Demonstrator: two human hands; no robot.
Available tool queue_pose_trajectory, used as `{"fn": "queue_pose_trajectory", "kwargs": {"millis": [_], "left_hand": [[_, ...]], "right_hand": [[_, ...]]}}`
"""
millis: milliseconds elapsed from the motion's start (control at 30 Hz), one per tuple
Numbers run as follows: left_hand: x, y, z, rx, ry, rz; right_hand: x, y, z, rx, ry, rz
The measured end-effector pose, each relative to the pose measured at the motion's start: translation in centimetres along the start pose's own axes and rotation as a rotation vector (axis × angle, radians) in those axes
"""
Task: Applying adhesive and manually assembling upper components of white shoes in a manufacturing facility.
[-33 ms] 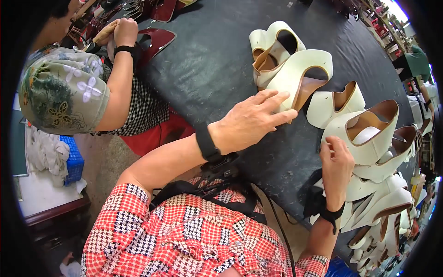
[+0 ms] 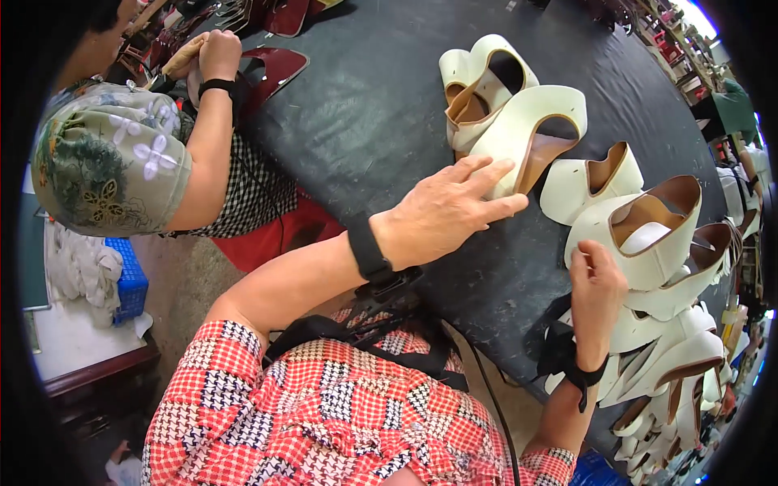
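Note:
My left hand [image 2: 442, 212] reaches over the dark table with its fingers stretched apart. Its fingertips lie on the lower end of a white shoe upper [image 2: 525, 121] with a tan lining. Behind that one is another white upper [image 2: 504, 61], partly covered. My right hand [image 2: 598, 287] is curled closed beside a larger white upper [image 2: 628, 253], whose brown inside faces up. Whether anything is between those fingers is hidden. A smaller white upper [image 2: 577, 190] stands between my two hands, touching the larger one.
More white uppers [image 2: 681, 356] are heaped along the table's right edge. A co-worker in a patterned sleeve [image 2: 121, 166] handles dark red pieces [image 2: 271, 77] at the left. A blue crate [image 2: 130, 279] and pale cloth [image 2: 81, 263] are at far left. A black cable [image 2: 484, 377] hangs before me.
Both hands appear very slightly farther right. The uppers keep their arrangement, and my left fingers stay on the same one.

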State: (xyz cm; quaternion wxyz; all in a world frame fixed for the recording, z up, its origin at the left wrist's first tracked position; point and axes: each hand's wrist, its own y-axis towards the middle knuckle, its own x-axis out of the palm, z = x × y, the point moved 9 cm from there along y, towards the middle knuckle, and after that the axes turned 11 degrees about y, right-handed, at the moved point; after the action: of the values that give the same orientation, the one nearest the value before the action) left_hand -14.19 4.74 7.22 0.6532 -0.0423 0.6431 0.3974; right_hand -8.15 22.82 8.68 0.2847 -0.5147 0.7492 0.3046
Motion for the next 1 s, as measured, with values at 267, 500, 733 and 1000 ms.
{"fn": "queue_pose_trajectory", "kwargs": {"millis": [267, 500, 733, 1000], "left_hand": [[2.4, 1.3, 0.7, 0.125, 0.114, -0.026], [-1.2, 1.2, -1.0, -0.005, 0.026, 0.083], [-7.9, 2.9, 1.2, 0.0, 0.037, 0.084], [-11.3, 1.9, 7.0, 0.371, 0.098, 0.116]], "right_hand": [[1.8, -0.1, -0.5, -0.03, 0.138, -0.03], [3.5, -1.3, 1.9, 0.04, 0.285, -0.1], [2.3, -0.3, -3.1, -0.374, 0.511, 0.056], [5.1, 1.0, -6.5, -0.604, 0.363, -0.253]]}}
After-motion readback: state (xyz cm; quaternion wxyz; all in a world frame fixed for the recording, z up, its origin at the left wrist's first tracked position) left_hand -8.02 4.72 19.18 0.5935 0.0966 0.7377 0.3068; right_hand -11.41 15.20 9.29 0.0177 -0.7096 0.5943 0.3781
